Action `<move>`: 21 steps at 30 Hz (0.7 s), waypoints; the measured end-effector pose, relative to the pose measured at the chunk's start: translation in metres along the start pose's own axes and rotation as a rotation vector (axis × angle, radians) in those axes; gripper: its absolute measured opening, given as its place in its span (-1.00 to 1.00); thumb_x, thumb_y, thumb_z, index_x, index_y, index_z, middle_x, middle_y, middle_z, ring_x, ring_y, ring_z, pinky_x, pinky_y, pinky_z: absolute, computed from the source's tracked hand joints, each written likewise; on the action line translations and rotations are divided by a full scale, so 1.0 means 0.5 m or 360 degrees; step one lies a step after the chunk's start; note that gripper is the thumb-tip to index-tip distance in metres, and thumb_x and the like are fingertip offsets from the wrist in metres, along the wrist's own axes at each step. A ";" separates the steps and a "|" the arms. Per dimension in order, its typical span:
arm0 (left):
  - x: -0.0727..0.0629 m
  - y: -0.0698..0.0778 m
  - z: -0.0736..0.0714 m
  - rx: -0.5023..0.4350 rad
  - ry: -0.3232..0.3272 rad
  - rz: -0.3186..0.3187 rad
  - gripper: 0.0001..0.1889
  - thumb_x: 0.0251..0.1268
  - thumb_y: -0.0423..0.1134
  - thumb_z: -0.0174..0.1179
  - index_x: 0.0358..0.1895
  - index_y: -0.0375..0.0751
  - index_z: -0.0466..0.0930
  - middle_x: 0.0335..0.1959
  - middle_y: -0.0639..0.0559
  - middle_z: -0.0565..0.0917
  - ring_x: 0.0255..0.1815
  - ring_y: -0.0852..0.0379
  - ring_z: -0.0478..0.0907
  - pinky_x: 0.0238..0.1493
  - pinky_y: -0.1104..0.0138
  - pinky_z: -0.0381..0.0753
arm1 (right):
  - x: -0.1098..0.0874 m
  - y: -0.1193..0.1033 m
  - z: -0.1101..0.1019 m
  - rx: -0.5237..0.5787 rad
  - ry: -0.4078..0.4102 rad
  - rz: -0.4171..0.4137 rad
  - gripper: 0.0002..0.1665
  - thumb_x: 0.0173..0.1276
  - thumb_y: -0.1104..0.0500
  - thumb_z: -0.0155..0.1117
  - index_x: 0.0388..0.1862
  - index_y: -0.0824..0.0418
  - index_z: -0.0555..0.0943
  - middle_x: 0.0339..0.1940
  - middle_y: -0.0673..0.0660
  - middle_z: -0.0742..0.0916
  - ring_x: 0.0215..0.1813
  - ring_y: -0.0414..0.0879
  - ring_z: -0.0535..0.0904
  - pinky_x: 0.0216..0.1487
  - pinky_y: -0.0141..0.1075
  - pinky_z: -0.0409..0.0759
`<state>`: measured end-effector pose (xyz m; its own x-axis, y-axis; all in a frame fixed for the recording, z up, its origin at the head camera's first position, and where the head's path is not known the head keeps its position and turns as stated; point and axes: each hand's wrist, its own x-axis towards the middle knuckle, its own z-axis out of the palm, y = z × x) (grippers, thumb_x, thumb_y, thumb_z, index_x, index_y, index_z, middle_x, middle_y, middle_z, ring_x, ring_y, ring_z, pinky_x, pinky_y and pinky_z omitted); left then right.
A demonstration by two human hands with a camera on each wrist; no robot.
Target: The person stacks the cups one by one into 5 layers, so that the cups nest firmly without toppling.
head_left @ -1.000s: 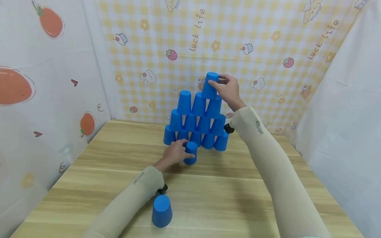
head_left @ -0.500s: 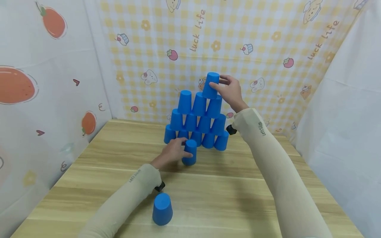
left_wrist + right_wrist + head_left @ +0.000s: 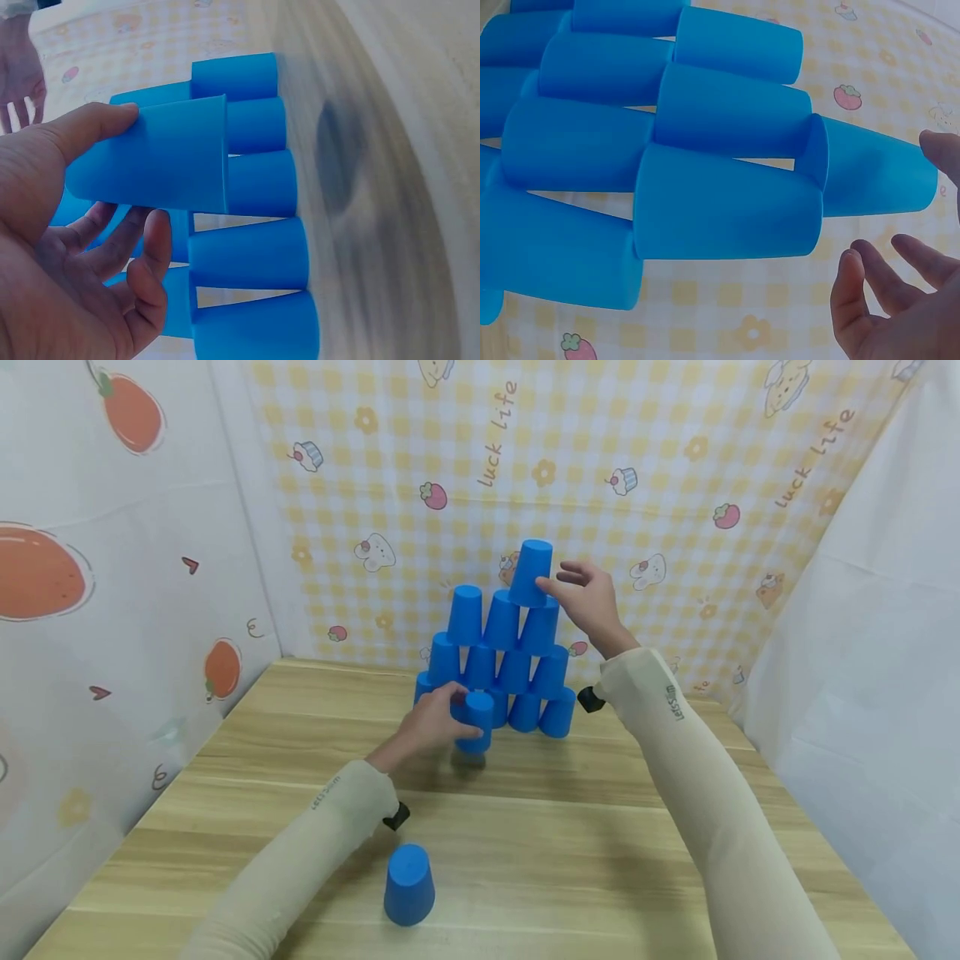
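Observation:
My left hand [image 3: 431, 720] grips an upside-down blue plastic cup [image 3: 478, 720] between thumb and fingers, in front of the pyramid's lower rows. In the left wrist view, this cup [image 3: 161, 157] is clear of the wooden table, its shadow falling below. A stepped pyramid of upside-down blue cups [image 3: 513, 672] stands at the back. Its topmost cup [image 3: 532, 573] sits on the third row, toward the right. Beside that cup my right hand [image 3: 592, 602] has its fingers spread away, as the right wrist view confirms, with the thumb [image 3: 941, 150] right at the cup's side.
Another upside-down blue cup [image 3: 409, 887] stands alone near the front of the wooden table [image 3: 570, 860], close to the left forearm. A yellow checked cloth [image 3: 600, 427] hangs behind the pyramid. White cloths close off the left and right sides.
My left hand has raised its cup off the table and moved it toward the pyramid. My right fingers have loosened from the topmost cup and drawn slightly right and down; that cup stays put.

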<state>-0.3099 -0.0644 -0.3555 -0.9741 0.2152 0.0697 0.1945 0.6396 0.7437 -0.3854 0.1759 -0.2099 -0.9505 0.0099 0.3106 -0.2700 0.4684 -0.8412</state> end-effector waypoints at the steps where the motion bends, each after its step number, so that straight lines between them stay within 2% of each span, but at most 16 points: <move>1: 0.001 0.001 -0.003 -0.0006 0.0002 0.0008 -0.28 0.11 -0.04 0.49 0.30 -0.17 0.37 0.27 -0.15 0.52 0.30 -0.18 0.45 0.21 -0.16 0.47 | -0.003 0.003 -0.001 0.0004 -0.0004 0.0006 -0.12 0.25 -0.30 0.35 0.45 0.04 0.38 0.39 0.06 0.54 0.38 0.01 0.45 0.32 -0.07 0.46; 8: 0.008 0.019 -0.030 -0.0057 0.0009 0.0070 -0.26 0.15 -0.03 0.45 0.35 -0.20 0.35 0.32 -0.18 0.49 0.32 -0.23 0.43 0.20 -0.18 0.47 | -0.029 0.022 -0.003 -0.0009 0.0004 0.0012 -0.12 0.24 -0.31 0.35 0.45 0.04 0.39 0.41 0.04 0.51 0.41 0.01 0.40 0.32 -0.04 0.44; 12: 0.014 0.036 -0.053 -0.0084 0.0018 0.0112 -0.24 0.18 -0.04 0.43 0.39 -0.21 0.32 0.33 -0.20 0.48 0.32 -0.25 0.44 0.16 -0.19 0.50 | -0.041 0.030 -0.007 -0.0004 0.0007 -0.0020 -0.13 0.25 -0.28 0.36 0.43 0.08 0.41 0.41 0.10 0.51 0.40 0.04 0.40 0.31 -0.01 0.45; 16: 0.019 0.055 -0.074 -0.0067 0.0039 0.0131 -0.20 0.19 -0.01 0.42 0.44 -0.21 0.28 0.34 -0.22 0.47 0.31 -0.28 0.44 0.13 -0.22 0.50 | -0.053 0.037 -0.010 -0.0008 0.0004 -0.0036 -0.15 0.25 -0.29 0.36 0.39 0.11 0.44 0.38 0.15 0.52 0.37 0.08 0.43 0.25 0.00 0.50; 21: 0.026 0.081 -0.092 -0.0029 0.0066 0.0141 -0.25 0.21 0.01 0.40 0.40 -0.20 0.33 0.28 -0.22 0.51 0.28 -0.27 0.47 0.14 -0.23 0.49 | -0.072 0.055 -0.011 -0.0033 -0.0011 0.0011 -0.18 0.27 -0.28 0.35 0.39 0.09 0.45 0.37 0.12 0.53 0.28 0.06 0.50 0.17 -0.05 0.57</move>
<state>-0.3202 -0.0697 -0.2937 -0.9571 0.2393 0.1632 0.2785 0.6060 0.7451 -0.3576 0.1933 -0.2416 -0.9533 0.0068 0.3018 -0.2606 0.4864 -0.8340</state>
